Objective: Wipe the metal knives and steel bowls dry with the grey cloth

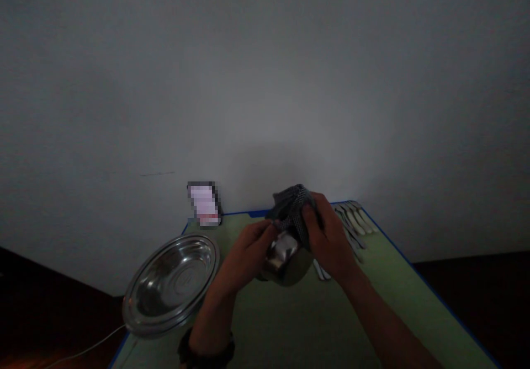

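Note:
Over the middle of the table I hold a shiny, rounded steel cup, tilted in the air. My left hand is closed on its left side, the thumb near the rim. A dark checked cloth is bunched in my right hand and pressed against the top of the cup. Part of the cloth seems to lie over the rim, and the inside of the cup is hidden. Behind my right hand, several forks and spoons lie on the table.
A wide steel basin stands at the left edge of the green table. At the back left, a phone leans against the grey wall. A thin white cable runs off at lower left.

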`<state>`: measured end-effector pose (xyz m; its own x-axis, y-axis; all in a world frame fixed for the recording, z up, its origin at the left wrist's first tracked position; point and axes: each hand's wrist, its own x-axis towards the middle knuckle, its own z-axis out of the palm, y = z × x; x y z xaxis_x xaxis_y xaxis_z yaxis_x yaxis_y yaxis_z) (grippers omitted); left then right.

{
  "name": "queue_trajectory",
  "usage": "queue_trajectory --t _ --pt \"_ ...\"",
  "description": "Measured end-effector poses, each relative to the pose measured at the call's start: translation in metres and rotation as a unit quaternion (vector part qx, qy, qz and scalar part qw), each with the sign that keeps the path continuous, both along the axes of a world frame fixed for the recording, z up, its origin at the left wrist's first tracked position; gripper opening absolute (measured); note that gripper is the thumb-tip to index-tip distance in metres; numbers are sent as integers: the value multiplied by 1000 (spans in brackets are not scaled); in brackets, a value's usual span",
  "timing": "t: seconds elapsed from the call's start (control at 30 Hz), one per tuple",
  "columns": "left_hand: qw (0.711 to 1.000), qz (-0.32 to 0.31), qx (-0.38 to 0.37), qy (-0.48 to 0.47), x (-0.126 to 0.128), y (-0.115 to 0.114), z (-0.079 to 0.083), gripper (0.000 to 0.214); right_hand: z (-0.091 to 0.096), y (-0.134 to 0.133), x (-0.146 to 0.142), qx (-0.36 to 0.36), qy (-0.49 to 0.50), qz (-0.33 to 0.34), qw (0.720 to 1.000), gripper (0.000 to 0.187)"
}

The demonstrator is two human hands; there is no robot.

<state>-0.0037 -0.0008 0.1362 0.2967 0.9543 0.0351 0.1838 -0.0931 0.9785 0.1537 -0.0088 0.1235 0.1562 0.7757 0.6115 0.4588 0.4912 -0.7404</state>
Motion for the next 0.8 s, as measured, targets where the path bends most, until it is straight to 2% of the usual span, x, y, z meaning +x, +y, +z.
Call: queue_trajectory --t 0.1,0.2,0.3,0.37,0.43,0.53,0.63,0.8 --pt "993 100 -21 -66 -4 9 -5 31 5 -4 3 111 36 -78 990 24" --pt "975 196 -19 -100 -8 12 -3 33 12 -12 8 189 33 -133 972 35" --pt "964 240 -26 -111 -2 7 5 30 8 -16 -1 228 -30 -122 966 46" --pt "964 239 -21 -114 3 1 11 23 -2 -15 -15 200 -109 -73 971 51" --pt "964 244 -1 -110 8 -4 15 17 -14 -12 -29 155 -211 -22 965 53" --pt "963 251 28 -99 6 -6 16 11 -26 -8 -41 127 -268 -1 955 56" --pt "969 221 53 -93 -1 -4 11 9 -25 -7 -38 133 -270 14 954 55" --pt "986 87 75 -119 -9 -2 0 12 -16 -2 -19 140 -167 34 975 51"
